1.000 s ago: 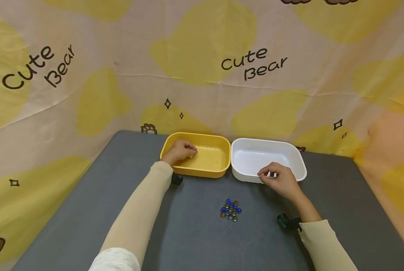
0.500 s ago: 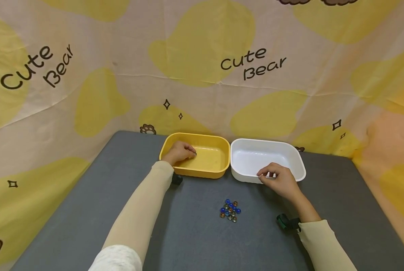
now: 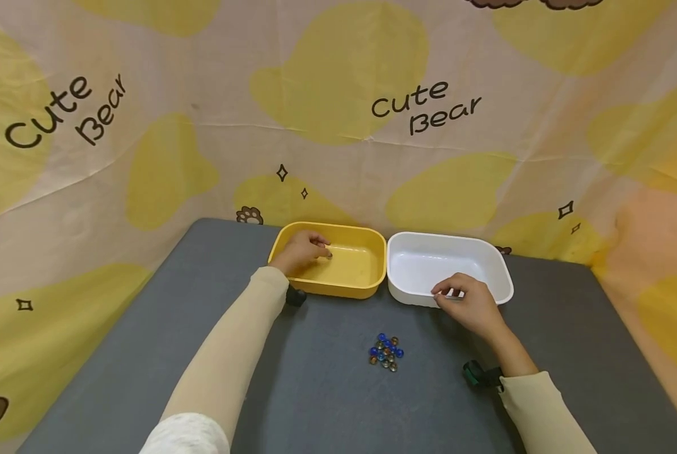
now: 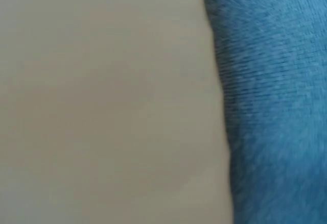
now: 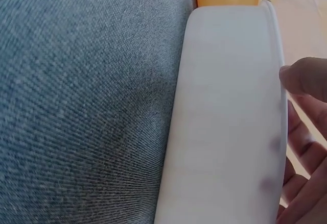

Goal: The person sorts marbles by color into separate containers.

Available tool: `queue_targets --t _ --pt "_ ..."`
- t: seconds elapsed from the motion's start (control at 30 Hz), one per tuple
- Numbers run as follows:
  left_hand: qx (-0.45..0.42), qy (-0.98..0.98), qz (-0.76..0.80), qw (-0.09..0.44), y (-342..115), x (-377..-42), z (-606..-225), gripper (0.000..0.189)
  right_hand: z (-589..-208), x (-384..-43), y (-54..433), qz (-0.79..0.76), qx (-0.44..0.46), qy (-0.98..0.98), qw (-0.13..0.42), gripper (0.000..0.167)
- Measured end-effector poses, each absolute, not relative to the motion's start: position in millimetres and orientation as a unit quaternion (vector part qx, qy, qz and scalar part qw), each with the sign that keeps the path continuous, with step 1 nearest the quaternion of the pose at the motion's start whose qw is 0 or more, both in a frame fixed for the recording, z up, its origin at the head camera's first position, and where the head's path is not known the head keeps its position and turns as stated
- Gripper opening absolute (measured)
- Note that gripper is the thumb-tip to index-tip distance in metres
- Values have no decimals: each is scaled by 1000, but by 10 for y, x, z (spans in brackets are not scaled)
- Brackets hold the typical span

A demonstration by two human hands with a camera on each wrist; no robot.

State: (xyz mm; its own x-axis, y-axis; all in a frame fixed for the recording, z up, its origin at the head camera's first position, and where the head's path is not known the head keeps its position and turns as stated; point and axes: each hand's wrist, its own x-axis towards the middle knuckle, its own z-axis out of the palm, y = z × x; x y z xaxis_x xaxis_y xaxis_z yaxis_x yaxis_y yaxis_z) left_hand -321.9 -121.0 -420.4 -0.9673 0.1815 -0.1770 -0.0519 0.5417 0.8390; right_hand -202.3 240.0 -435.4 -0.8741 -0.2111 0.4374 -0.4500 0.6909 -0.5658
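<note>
Where a patterned cloth hangs behind a grey table, a white tray stands just beside a yellow tray. The right hand curves at the white tray's near rim; the left hand is inside the yellow one. Whether either grips anything, I cannot tell. Marbles, some blue, lie clustered before both trays.

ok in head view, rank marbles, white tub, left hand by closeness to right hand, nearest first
1. White tub: right hand at its near rim
2. Marbles: on the table, leftward
3. Left hand: farther left, at the yellow tub
</note>
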Motion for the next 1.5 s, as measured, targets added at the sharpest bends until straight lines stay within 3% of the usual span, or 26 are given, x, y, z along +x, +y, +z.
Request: queue_targets --t 0.7,1.07,1.5 --pt "136 893 424 72 -1197 -2684 -3915 33 -4212 -1989 2364 308 150 -931 129 7" --pt "164 878 446 49 -1008 -2320 -3852 24 -4217 -1976 2355 314 152 -930 117 9" --pt "184 859 471 78 -754 -1977 -4044 26 -4221 -1970 2332 314 151 -929 121 9"
